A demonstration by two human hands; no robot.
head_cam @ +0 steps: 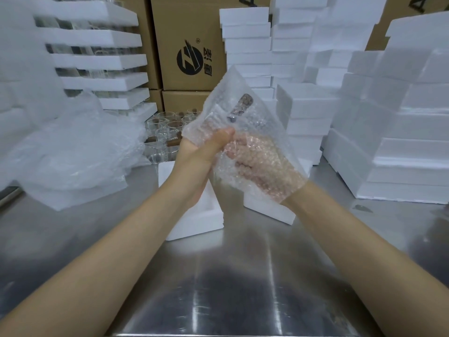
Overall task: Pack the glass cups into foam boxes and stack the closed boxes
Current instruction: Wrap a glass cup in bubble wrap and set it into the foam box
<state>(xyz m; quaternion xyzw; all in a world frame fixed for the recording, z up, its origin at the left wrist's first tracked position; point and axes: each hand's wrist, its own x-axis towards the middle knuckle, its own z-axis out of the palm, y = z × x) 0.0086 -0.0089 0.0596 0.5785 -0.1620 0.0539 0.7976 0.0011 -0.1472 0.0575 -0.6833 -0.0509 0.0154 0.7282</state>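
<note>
1. Position. Both hands are raised over the counter (243,276), holding a bubble bag (228,88) upright. The left hand (199,159) has its grip clamped on the bag's lower edge, thumb pressed on the film. The right hand (257,166) shows only through the bubbles with bent fingers. I cannot tell whether its grip is on anything, or whether it is inside the bag or behind it.
2. Contents. A brown piece (243,103) with a small metal end sits high in the bag. I cannot tell whether there is clear glass around it.
3. Task items. The glass cups (165,128) stand bunched on the counter behind the hands, some touching. An open foam box (194,220) lies directly below the hands, with a second foam piece (267,210) just beside it.
4. Risk: slip-out. The bag is held by thin, slick film from one edge. If the mouth tips down or the left thumb eases, the contents would probably slide out onto steel or the foam rim.
5. Risk: blind handling. The bubbles hide the right fingers, so a poor hold on anything inside would likely go unnoticed until it drops.
6. Risk: cup cluster. Reaching back past the bag could knock cups together, and touching rims are likely to chip.
7. Risk: crowding. Tall foam stacks (388,142) on the right and loose bubble wrap (73,152) on the left hem in the work spot. A wide elbow swing may topple a stack or drag wrap across the cups.
8. Risk: seating. A bulky, folded bag may keep the foam box from closing flush, which would make for an unsteady stack later.
</note>
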